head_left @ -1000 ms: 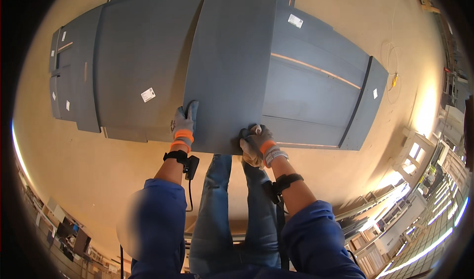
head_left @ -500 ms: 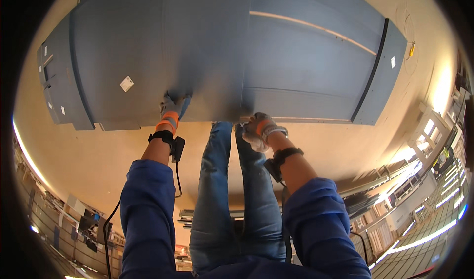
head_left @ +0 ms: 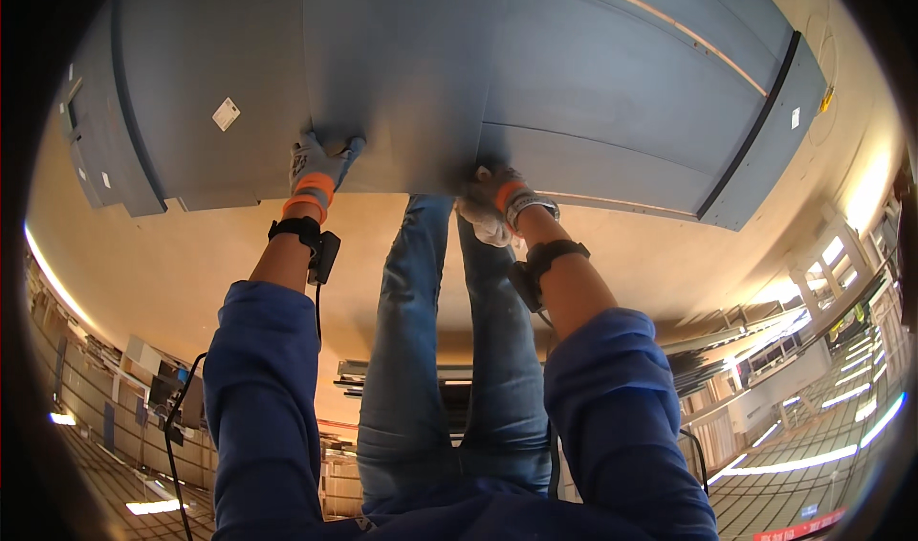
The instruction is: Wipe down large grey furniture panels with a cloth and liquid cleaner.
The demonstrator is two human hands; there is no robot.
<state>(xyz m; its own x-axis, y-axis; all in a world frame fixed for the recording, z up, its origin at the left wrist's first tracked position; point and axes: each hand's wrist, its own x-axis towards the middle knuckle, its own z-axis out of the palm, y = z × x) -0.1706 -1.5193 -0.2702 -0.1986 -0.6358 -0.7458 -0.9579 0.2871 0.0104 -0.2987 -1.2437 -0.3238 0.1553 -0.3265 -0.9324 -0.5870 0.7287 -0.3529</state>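
A large blue-grey panel assembly lies across the far part of the view, its near edge facing me. On its face near that edge rests my left hand, in a grey glove with an orange cuff, thumb spread from the fingers. My right hand, gloved the same way, is closed at the near edge, right of the middle. A crumpled pale cloth hangs from it below the edge. The fingertips of the right hand are partly hidden in shadow.
A white label is on the panel's left part. Dark strips cross both ends, and a pale wooden strip runs along the right side. Long dark bars lie behind my legs. A yellow object sits beyond the right end.
The panel and both hands appear higher in the view. My left hand sits slightly further left, thumb more visibly spread. The right hand stays by the near edge with the cloth.
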